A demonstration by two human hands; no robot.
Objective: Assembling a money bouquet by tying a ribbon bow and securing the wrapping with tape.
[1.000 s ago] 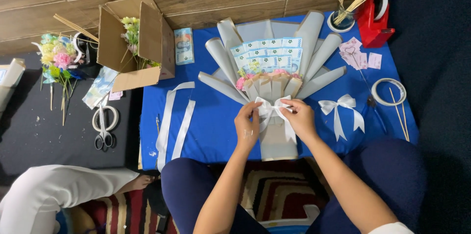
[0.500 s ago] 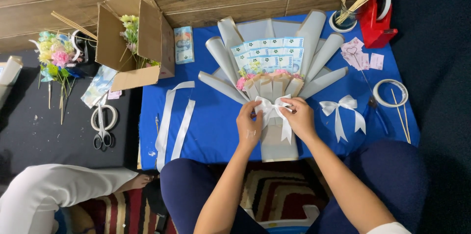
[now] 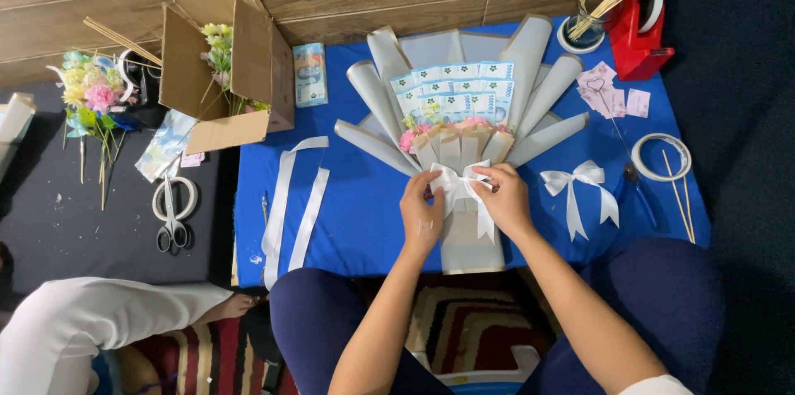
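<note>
Both hands at bouquet (image 3: 464, 113) neck, on blue cloth (image 3: 364, 196). Left hand (image 3: 421, 214) and right hand (image 3: 503, 198) pinch white bow (image 3: 458, 182) between fingertips. Spare bow (image 3: 580, 188) lies right; ribbon strips (image 3: 294, 204) left.

A white satin ribbon bow (image 3: 460, 184) sits pressed against the narrow neck of a fan-shaped bouquet of grey paper cones and pale blue banknotes (image 3: 464, 105), its tails hanging toward six o'clock. The bouquet lies flat, cones spreading from ten to two o'clock.
</note>
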